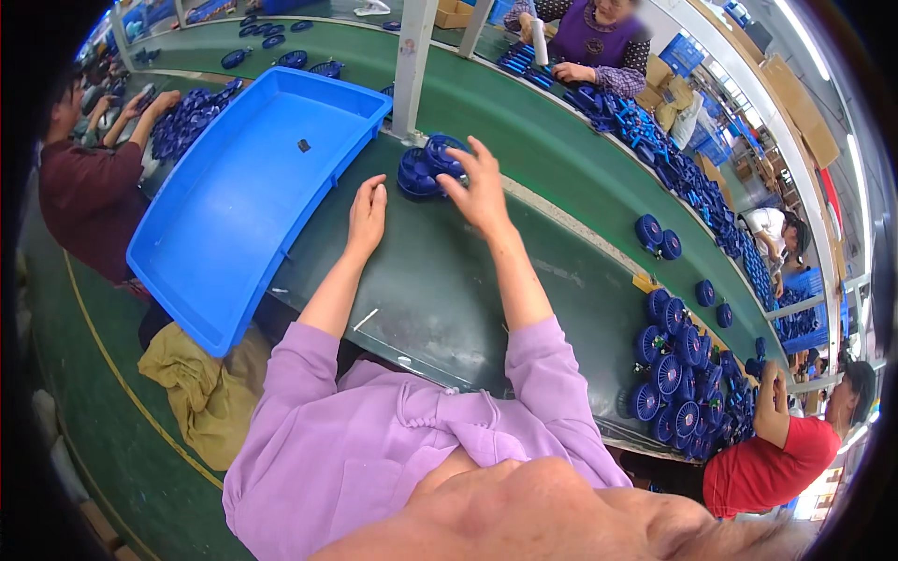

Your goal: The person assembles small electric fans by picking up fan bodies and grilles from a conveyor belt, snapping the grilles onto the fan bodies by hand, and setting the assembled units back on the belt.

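Observation:
Two round dark-blue fan housings stand side by side at the far edge of the green worktable, by the foot of a white post. My right hand [480, 187] is at the right fan housing [441, 151], its fingers and thumb spread apart at that housing's right side. Whether the fingertips touch it I cannot tell. The left fan housing [416, 175] sits close against the other. Short of it, to the left, is my left hand [368, 215], fingers stretched out and nothing in it.
A large blue tray [201, 252] with a small black piece inside stands to my left. Many fan housings [669, 374] are heaped on the table at right. Beyond the white post [412, 70] runs a green conveyor belt [561, 178] carrying more housings. Several co-workers sit around.

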A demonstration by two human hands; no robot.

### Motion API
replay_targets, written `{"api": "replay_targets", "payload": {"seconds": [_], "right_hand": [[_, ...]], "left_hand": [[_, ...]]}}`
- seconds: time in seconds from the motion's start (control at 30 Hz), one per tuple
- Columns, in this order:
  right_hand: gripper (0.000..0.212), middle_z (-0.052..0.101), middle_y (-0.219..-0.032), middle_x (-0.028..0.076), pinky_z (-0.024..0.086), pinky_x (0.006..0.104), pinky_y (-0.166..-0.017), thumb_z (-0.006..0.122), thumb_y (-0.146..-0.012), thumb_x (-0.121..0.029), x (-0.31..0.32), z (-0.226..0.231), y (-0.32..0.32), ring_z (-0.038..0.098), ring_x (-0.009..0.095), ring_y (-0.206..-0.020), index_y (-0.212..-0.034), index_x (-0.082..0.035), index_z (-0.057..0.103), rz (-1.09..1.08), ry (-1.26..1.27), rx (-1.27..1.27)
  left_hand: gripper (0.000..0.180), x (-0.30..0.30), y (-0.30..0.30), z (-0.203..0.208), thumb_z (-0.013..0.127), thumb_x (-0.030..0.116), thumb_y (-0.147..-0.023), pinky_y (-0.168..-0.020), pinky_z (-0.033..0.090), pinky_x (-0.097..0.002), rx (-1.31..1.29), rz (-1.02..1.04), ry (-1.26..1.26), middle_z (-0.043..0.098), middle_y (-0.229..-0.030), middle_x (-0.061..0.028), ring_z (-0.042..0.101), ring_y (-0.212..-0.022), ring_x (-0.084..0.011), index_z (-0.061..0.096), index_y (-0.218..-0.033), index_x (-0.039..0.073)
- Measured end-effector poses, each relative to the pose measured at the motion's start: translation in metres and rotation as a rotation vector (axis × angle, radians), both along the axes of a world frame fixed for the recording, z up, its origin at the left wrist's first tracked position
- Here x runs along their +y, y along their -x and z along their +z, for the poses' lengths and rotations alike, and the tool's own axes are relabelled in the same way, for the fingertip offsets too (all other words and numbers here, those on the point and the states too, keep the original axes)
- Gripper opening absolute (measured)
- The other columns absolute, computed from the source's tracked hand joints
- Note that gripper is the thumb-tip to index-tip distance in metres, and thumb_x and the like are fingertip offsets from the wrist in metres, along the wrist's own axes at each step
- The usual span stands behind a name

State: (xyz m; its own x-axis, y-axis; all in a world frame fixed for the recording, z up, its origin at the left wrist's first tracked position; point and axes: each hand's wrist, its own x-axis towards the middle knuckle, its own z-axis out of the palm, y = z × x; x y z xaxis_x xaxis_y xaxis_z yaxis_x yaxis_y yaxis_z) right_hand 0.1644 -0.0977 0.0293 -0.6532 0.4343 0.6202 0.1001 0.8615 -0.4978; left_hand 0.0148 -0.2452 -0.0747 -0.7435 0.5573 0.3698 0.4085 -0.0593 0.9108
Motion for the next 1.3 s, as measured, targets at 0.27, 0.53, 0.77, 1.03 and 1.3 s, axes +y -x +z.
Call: {"api": "replay_targets", "payload": {"seconds": [0.27, 0.53, 0.77, 1.03, 1.3], "right_hand": [[0.018, 0.066, -0.088, 0.014, 0.053, 0.0372, -0.063, 0.060, -0.079, -0.010, -0.110, 0.182, -0.123, 0.064, 0.022, -0.074, -0.093, 0.000, 0.064, 0.749, -0.054, 0.563], [0.028, 0.058, -0.106, -0.004, 0.058, 0.0207, -0.055, 0.071, -0.078, -0.008, -0.143, 0.192, -0.149, 0.057, 0.008, -0.090, -0.105, -0.009, 0.063, 0.852, 0.049, 0.997], [0.015, 0.057, -0.098, -0.003, 0.057, 0.0177, -0.056, 0.071, -0.078, -0.004, -0.121, 0.189, -0.172, 0.057, 0.008, -0.083, -0.090, -0.008, 0.064, 0.865, -0.040, 0.939], [0.030, 0.055, -0.096, -0.002, 0.058, 0.0187, -0.062, 0.072, -0.071, 0.002, -0.119, 0.197, -0.172, 0.053, 0.010, -0.095, -0.098, -0.007, 0.062, 0.806, 0.013, 0.994], [0.013, 0.057, -0.084, -0.001, 0.055, 0.0233, -0.058, 0.071, -0.077, -0.004, -0.094, 0.179, -0.184, 0.057, 0.012, -0.072, -0.082, -0.007, 0.060, 0.827, -0.004, 0.972]], "left_hand": [[0.028, -0.007, -0.021, 0.019, 0.051, 0.024, -0.097, -0.082, 0.049, -0.0342, 0.075, 0.073, 0.018, 0.061, -0.108, -0.0142, 0.063, -0.095, -0.0262, 0.059, -0.116, 0.006], [0.026, -0.012, -0.018, 0.019, 0.052, 0.019, -0.096, -0.082, 0.050, -0.0332, 0.123, 0.074, 0.012, 0.060, -0.113, -0.0143, 0.062, -0.100, -0.0257, 0.057, -0.117, 0.006], [0.023, 0.004, -0.014, 0.048, 0.054, 0.015, -0.094, -0.081, 0.050, -0.0303, 0.232, 0.044, -0.095, 0.055, -0.127, -0.0131, 0.057, -0.109, -0.0247, 0.060, -0.114, 0.005], [0.028, 0.101, 0.014, 0.095, 0.062, 0.026, -0.087, -0.088, 0.047, -0.0427, 0.732, 0.030, 0.359, 0.063, -0.104, -0.0160, 0.057, -0.101, -0.0332, 0.066, -0.103, 0.003], [0.034, 0.166, 0.051, 0.068, 0.063, 0.034, -0.084, -0.083, 0.051, -0.0481, 0.705, -0.110, 0.893, 0.068, -0.093, -0.0210, 0.065, -0.093, -0.0375, 0.066, -0.091, 0.002]]}}
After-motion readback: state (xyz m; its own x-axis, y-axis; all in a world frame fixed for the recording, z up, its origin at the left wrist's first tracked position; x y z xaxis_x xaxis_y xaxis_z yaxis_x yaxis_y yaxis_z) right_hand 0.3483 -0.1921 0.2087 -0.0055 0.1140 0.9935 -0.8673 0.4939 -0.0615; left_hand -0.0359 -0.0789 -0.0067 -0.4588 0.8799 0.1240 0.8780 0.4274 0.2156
